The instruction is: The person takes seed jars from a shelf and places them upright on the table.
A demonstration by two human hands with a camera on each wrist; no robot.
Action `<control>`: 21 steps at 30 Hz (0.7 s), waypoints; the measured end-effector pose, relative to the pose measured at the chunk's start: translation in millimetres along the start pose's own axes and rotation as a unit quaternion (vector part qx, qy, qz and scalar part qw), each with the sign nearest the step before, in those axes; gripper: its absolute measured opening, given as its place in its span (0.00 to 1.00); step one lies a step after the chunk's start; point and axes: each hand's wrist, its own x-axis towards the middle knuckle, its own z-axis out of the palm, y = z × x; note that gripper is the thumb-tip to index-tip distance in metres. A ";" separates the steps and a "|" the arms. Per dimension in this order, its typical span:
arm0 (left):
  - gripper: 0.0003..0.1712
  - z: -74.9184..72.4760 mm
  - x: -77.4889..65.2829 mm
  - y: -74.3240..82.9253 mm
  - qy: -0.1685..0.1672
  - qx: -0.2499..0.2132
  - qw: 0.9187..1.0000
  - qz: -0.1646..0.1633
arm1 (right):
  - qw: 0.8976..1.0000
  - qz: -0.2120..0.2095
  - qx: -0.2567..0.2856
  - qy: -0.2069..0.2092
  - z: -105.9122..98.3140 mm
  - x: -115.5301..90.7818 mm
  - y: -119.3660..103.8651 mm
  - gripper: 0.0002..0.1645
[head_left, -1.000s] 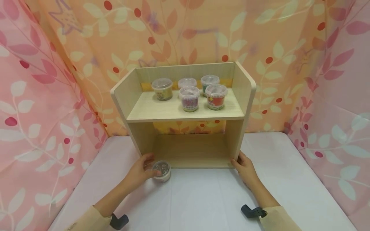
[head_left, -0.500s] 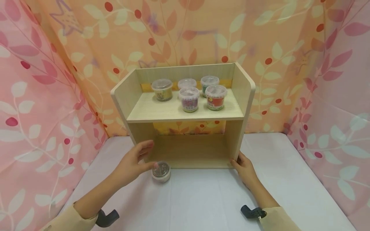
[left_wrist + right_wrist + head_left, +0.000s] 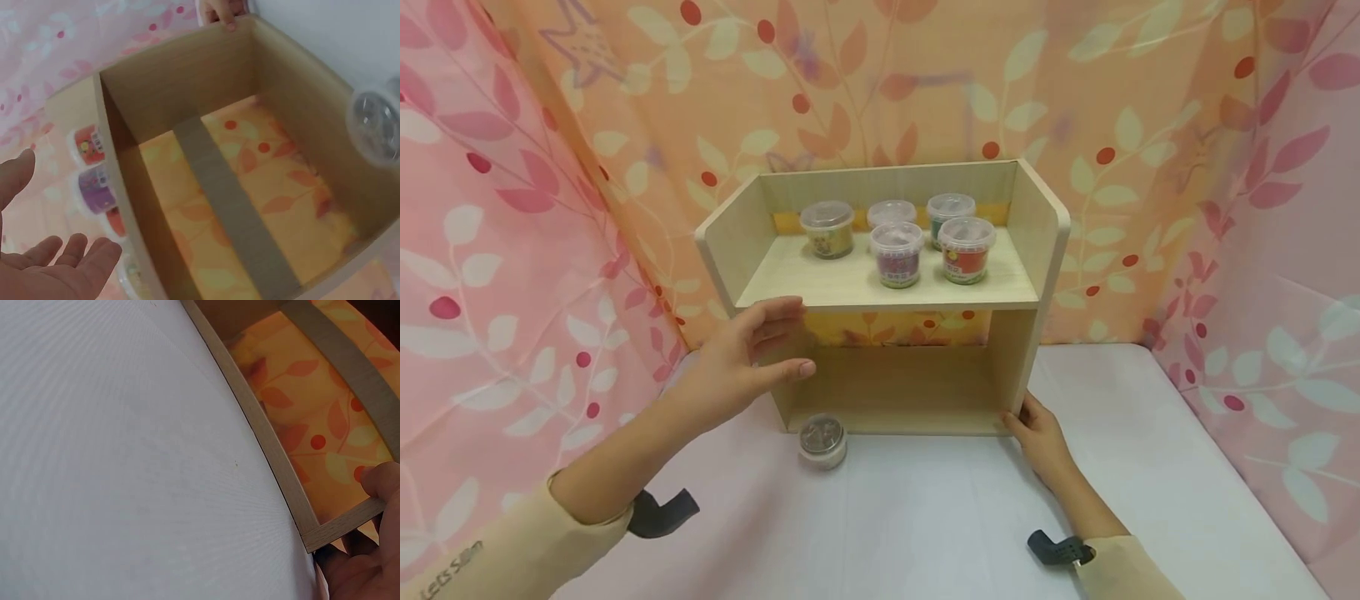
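A two-tier wooden shelf stands on the white table. My left hand hovers in front of its left side, level with the upper board, fingers spread and nothing between them. With thumb and fingers, my right hand grips the lower front edge of the right side panel. Below the left hand, a lidded tub with pale contents sits on the table at the shelf's front left corner. On the upper board are a yellow tub, a purple tub and a red tub.
Behind the front tubs stand a teal-labelled tub and another clear-lidded tub, partly hidden. The lower compartment has an open back with a cross slat. Patterned curtains enclose the white table at the back and sides.
My left hand has let go of the shelf's lower left side, moved away from the pale tub and risen to the upper board's level. The right hand keeps its grip.
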 end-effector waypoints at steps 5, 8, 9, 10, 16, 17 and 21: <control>0.42 -12.0 22.0 25.3 0.011 0.008 1.000 0.009 | 1.000 0.009 0.007 -0.004 0.7 -1.2 -4.5 0.37; 0.42 -19.0 36.7 40.3 0.016 0.008 1.000 0.007 | 1.000 0.011 0.011 -0.001 1.6 0.9 14.2 0.38; 0.41 -21.1 41.8 44.2 0.019 0.005 1.000 0.008 | 1.000 0.012 0.011 0.000 1.5 1.8 20.4 0.38; 0.41 -23.4 46.7 47.5 0.022 0.002 1.000 0.007 | 1.000 0.012 0.009 0.002 1.3 2.6 26.3 0.38; 0.44 -36.0 77.1 57.7 0.040 0.026 0.999 -0.014 | 1.000 0.006 0.009 0.004 -0.3 5.1 34.9 0.37; 0.45 -38.3 81.9 59.0 0.043 0.035 0.998 -0.019 | 1.000 0.006 0.011 0.004 -0.1 5.2 34.1 0.36; 0.48 -46.5 100.5 63.1 0.053 0.067 0.995 -0.042 | 1.000 0.002 0.014 0.002 0.9 5.1 31.3 0.36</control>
